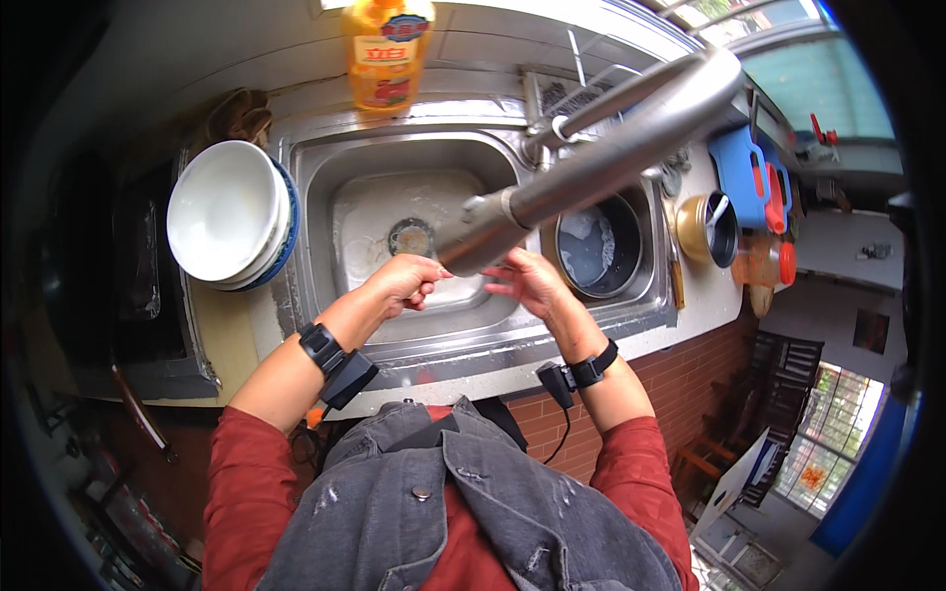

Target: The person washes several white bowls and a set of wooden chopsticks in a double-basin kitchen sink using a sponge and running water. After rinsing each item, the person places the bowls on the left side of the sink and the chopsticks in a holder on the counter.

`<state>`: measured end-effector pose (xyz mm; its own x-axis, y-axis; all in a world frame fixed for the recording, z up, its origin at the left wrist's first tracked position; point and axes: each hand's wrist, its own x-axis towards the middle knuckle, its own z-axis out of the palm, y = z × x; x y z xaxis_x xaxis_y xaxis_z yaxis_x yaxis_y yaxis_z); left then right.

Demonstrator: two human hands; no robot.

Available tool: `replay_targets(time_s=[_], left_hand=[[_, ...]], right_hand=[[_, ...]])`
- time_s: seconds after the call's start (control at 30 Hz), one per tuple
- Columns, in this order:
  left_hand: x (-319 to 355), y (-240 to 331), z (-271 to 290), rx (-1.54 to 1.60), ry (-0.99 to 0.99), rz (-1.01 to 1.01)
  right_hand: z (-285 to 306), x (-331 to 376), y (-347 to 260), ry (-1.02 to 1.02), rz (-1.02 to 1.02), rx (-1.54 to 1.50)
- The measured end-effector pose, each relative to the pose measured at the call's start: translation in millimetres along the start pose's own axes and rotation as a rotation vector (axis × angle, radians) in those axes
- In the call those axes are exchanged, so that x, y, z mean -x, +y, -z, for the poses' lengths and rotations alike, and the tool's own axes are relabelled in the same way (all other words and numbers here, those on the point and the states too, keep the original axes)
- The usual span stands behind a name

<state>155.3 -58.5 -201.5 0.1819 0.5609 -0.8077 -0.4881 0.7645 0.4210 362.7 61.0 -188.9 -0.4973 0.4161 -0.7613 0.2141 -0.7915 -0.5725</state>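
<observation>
Above the basin of a steel sink (325, 212), both my hands are at the spout of a thick metal faucet (581, 158). My left hand (406, 284) is closed, fingertips pinched together just left of the spout's end; anything inside the pinch is too small to make out. Right of the spout, my right hand (532, 283) has its fingers apart and slightly blurred, with nothing visible in it. The spout hides part of the right fingertips. Under the hands the drain (411, 237) holds some light-coloured scraps.
Stacked white bowls (225, 212) stand left of the sink. A pot (597, 246) of cloudy water sits in the right basin. Behind is a yellow detergent bottle (386, 59). On the right counter are a knife (677, 281), a tan pot (698, 231) and a blue board (737, 177).
</observation>
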Motion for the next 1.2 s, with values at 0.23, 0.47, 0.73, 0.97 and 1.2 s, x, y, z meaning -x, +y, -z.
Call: replay_targets(time_s=[0.23,0.47,0.73,0.97,1.2], left_hand=[[12.7,1.6,-17.1,0.282,0.12,-0.014],[9.1,5.3,-44.8,0.315,0.18,0.017],[13.6,-9.0,-64.1,0.409,0.225,0.035],[7.4,-14.3,-61.7,0.418,0.244,0.03],[-6.5,-6.0,-56.3,0.263,0.272,-0.024]], right_hand=[[117.5,-20.9,-10.4,0.263,-0.078,-0.048],[125.7,-79.6,1.4,0.125,-0.342,0.081],[130.8,-126.2,17.7,0.065,-0.523,0.311],[130.6,-151.3,30.8,-0.076,-0.52,0.172],[126.4,-65.4,-38.4,0.034,-0.365,0.323]])
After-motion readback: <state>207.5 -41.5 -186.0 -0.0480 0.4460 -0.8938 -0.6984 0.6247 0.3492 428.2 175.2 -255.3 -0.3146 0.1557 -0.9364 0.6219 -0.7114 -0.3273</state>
